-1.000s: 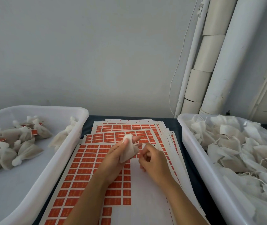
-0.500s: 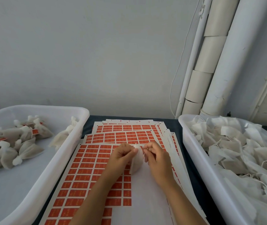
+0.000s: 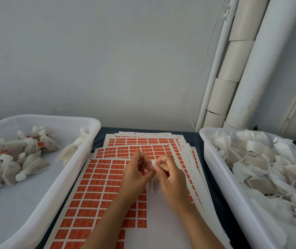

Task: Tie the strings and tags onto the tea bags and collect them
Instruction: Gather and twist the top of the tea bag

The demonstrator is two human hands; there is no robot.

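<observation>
Left bin [image 3: 57, 186] holding tied tea bags [image 3: 17, 159]. Over the tag sheets [image 3: 97, 186], left hand [image 3: 136, 175] and right hand [image 3: 170, 177] meet, curled fingers [image 3: 159, 161] pinching the gathered neck of one tea bag [image 3: 153, 163]. Right bin [image 3: 221, 177] holds untied bags [image 3: 262, 168].

Centre: left hand [image 3: 136, 174] and right hand [image 3: 170, 175] pinch a tea bag [image 3: 153, 163] | beneath: orange tag sheets [image 3: 97, 186] | lower left, lower right: white bins [image 3: 57, 180]

Pale wall [image 3: 107, 56], white corner pipes [image 3: 251, 69]
</observation>
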